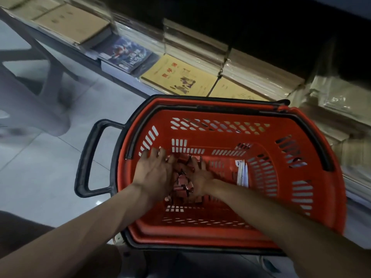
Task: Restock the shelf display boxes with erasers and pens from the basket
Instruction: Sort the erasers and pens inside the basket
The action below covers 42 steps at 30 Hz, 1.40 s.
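A red plastic basket [313, 213] with black handles stands on the floor below me. Both my hands are down inside it, over a heap of small red-wrapped erasers [181, 182]. My left hand [155, 172] lies with fingers spread on the heap's left side. My right hand [198, 176] lies on its right side, fingers stretched forward among the erasers. Whether either hand holds any erasers is hidden and blurred. A white packet of pens [242, 173] leans against the basket's right inner wall.
A low shelf holds yellow exercise books [178, 76], a blue-covered book [125, 54] and brown cardboard boxes [74, 25]. Wrapped paper stacks [261, 71] fill the shelf at right. A grey plastic chair [36, 87] stands on the tiled floor at left.
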Motion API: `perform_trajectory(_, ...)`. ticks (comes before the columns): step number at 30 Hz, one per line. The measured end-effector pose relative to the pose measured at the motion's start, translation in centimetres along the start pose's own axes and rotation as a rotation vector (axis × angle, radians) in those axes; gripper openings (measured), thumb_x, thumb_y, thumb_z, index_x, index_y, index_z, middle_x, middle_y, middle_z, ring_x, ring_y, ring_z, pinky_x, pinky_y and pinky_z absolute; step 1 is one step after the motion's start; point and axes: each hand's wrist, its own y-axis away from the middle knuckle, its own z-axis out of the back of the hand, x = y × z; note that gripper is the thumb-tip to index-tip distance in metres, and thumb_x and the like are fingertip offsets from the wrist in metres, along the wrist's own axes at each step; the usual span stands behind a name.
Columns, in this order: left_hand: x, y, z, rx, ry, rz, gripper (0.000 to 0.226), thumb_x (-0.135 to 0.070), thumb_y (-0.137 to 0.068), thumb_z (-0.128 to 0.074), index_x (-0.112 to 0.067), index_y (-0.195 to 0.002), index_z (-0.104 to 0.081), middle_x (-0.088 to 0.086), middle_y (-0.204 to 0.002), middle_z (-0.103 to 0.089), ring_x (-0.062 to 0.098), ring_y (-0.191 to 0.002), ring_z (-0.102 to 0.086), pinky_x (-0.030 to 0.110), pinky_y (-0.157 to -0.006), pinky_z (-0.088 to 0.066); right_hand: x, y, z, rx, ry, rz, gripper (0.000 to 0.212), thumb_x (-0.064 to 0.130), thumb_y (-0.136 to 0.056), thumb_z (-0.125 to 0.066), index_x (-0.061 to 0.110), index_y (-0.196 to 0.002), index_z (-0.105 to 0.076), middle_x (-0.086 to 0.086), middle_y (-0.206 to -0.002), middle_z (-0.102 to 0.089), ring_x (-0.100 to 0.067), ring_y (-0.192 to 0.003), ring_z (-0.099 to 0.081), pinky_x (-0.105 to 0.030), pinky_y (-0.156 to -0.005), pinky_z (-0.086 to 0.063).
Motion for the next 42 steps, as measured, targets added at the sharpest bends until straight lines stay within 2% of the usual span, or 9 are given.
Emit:
perform_trajectory(5, -0.4, 0.0, 0.2, 0.056, -0.017, 0.001, 0.070, -0.052, -0.098, -0.048, -0.023, -0.158, -0.025, 0.011, -0.150, -0.040, 0.031, -0.137, -0.039, 0.047, -0.115, -0.030, -0.9, -1.1, 0.2, -0.087, -0.267, -0.095, 0.101, 0.046, -0.071, -0.087, 0.041, -0.150, -0.024, -0.008, -0.142, -0.016, -0.040, -0.127, -0.028, -0.048, -0.098, -0.048)
perform_trajectory(10, -0.4, -0.1, -0.1, 0.074, -0.014, 0.006, 0.070, -0.053, -0.099, -0.046, -0.022, -0.159, -0.025, 0.013, -0.150, -0.040, 0.032, -0.136, -0.040, 0.047, -0.114, -0.031, -0.9, -1.0, -0.3, -0.172, -0.367, -0.134, 0.073, 0.040, -0.080, -0.080, 0.041, -0.141, -0.039, -0.009, -0.134, -0.023, -0.037, -0.120, -0.029, -0.040, -0.088, -0.045)
perform_trajectory(18, -0.5, -0.4, -0.3, 0.087, 0.000, 0.013, 0.071, -0.055, -0.099, -0.047, -0.022, -0.159, -0.026, 0.013, -0.150, -0.040, 0.033, -0.138, -0.038, 0.048, -0.117, -0.029, -1.7, -1.0, -0.9, -0.170, -0.345, -0.098, 0.058, 0.057, -0.082, -0.074, 0.040, -0.132, -0.052, -0.006, -0.129, -0.027, -0.032, -0.117, -0.029, -0.043, -0.099, -0.041)
perform_trajectory(23, -0.7, -0.6, -0.1, 0.118, -0.012, 0.010, 0.073, -0.057, -0.098, -0.048, -0.022, -0.158, -0.027, 0.013, -0.152, -0.039, 0.033, -0.141, -0.036, 0.050, -0.119, -0.028, -2.8, -0.9, -1.3, -0.250, -0.417, -0.074, 0.022, 0.036, -0.088, -0.077, 0.031, -0.108, -0.068, -0.001, -0.123, -0.036, -0.028, -0.119, -0.043, -0.037, -0.098, -0.047)
perform_trajectory(26, -0.6, -0.7, 0.0, 0.111, 0.005, 0.010, 0.069, -0.057, -0.098, -0.048, -0.023, -0.156, -0.032, 0.012, -0.149, -0.042, 0.032, -0.139, -0.038, 0.048, -0.118, -0.030, -3.4, -1.1, -0.9, -0.280, -0.417, -0.087, 0.030, 0.023, -0.084, -0.082, 0.029, -0.111, -0.073, -0.002, -0.124, -0.045, -0.025, -0.115, -0.055, -0.026, -0.084, -0.046)
perform_trajectory(31, -0.4, -0.5, -0.1, 0.088, 0.032, 0.004, 0.066, -0.054, -0.099, -0.048, -0.023, -0.155, -0.034, 0.011, -0.148, -0.044, 0.031, -0.137, -0.040, 0.046, -0.116, -0.032, -3.5, -1.0, -0.7, -0.292, -0.434, -0.069, 0.046, 0.018, -0.080, -0.085, 0.028, -0.123, -0.072, -0.006, -0.127, -0.059, -0.026, -0.119, -0.059, -0.030, -0.094, -0.050)
perform_trajectory(34, -0.5, -0.5, 0.2, 0.065, 0.091, 0.004, 0.063, -0.054, -0.099, -0.049, -0.024, -0.154, -0.039, 0.010, -0.147, -0.046, 0.031, -0.137, -0.042, 0.046, -0.116, -0.032, -4.0, -0.3, -0.4, -0.316, -0.470, -0.049, 0.041, 0.021, -0.080, -0.087, 0.030, -0.118, -0.074, -0.001, -0.127, -0.066, -0.019, -0.110, -0.065, -0.022, -0.082, -0.051)
perform_trajectory(38, -0.6, -0.7, 0.7, -0.005, 0.325, 0.019, 0.049, -0.054, -0.100, -0.047, -0.031, -0.143, -0.052, 0.006, -0.132, -0.058, 0.027, -0.122, -0.055, 0.043, -0.106, -0.046, -4.4, 2.0, 1.5, -0.414, -0.570, 0.000, 0.033, 0.021, -0.075, -0.090, 0.038, -0.099, -0.076, 0.009, -0.128, -0.068, -0.013, -0.114, -0.065, -0.027, -0.093, -0.055)
perform_trajectory(42, -1.0, -1.6, 1.2, 0.141, 1.192, 0.221, 0.028, -0.037, -0.107, -0.046, -0.020, -0.122, -0.062, 0.005, -0.102, -0.071, 0.016, -0.078, -0.064, 0.029, -0.068, -0.056, -3.8, 8.4, 6.1, -0.583, -0.697, 0.091, 0.033, 0.023, -0.071, -0.093, 0.036, -0.099, -0.078, 0.015, -0.108, -0.066, -0.012, -0.102, -0.061, -0.038, -0.087, -0.057)
